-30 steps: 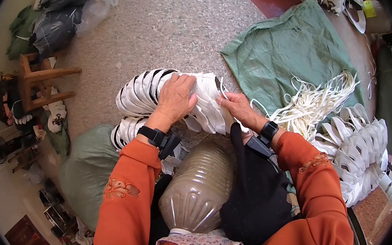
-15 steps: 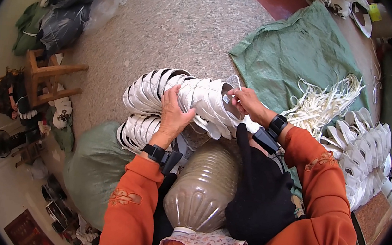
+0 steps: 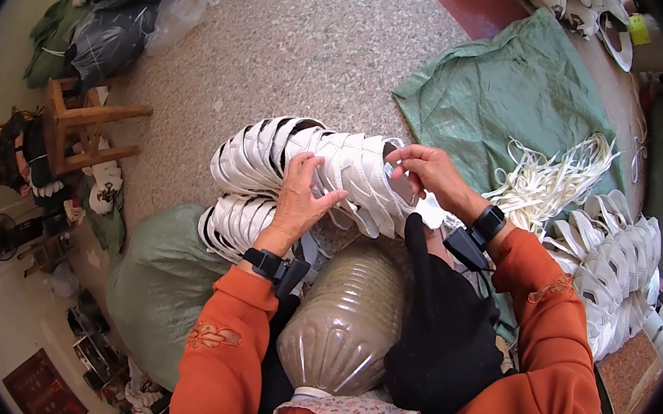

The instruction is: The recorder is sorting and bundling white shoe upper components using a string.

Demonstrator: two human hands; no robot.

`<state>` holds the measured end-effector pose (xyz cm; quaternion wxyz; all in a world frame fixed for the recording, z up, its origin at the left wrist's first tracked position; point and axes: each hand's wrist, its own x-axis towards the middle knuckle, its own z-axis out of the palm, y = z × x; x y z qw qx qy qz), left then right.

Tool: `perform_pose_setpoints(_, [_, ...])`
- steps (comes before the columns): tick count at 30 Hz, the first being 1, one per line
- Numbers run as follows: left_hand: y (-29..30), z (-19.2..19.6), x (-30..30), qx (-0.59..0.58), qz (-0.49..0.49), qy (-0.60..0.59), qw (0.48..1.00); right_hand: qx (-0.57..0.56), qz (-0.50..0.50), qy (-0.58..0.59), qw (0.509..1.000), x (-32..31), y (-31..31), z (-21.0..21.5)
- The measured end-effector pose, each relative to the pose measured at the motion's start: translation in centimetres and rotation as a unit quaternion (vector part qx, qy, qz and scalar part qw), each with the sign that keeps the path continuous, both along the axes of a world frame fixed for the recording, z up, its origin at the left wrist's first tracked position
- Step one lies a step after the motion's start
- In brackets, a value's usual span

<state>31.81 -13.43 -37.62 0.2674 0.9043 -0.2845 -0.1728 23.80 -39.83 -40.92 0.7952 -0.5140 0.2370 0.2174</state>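
Observation:
A long curved stack of white shoe uppers (image 3: 328, 166) lies across my lap over a ribbed brown plastic bottle (image 3: 347, 323). My left hand (image 3: 302, 197) rests flat on the middle of the stack, fingers spread. My right hand (image 3: 427, 171) pinches the rightmost white upper at the end of the stack. A second, shorter row of white uppers (image 3: 233, 224) sits just below the first, by my left wrist. A black cloth (image 3: 448, 335) drapes over my right thigh.
A green sack (image 3: 516, 97) spread on the floor carries a heap of white strips (image 3: 551, 183). More stacked white uppers (image 3: 619, 264) lie at the right. A stuffed green bag (image 3: 155, 285) sits at my left. A wooden stool (image 3: 79, 125) and dark bags (image 3: 115, 27) stand far left.
The stack of uppers has shifted slightly right and closer. My left hand slid along it, and my right hand moved to the stack's right end.

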Motion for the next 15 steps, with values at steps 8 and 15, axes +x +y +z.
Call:
perform_pose_setpoints(8, [0.0, 0.5, 0.1, -0.031, 0.016, 0.078, 0.996, 0.339, 0.390, -0.286, 0.807, -0.3, -0.4, 17.7])
perform_pose_setpoints(15, [0.5, 0.0, 0.1, -0.031, 0.002, 0.090, 0.995, 0.338, 0.391, -0.528, 0.674, -1.0, 0.5, 23.1])
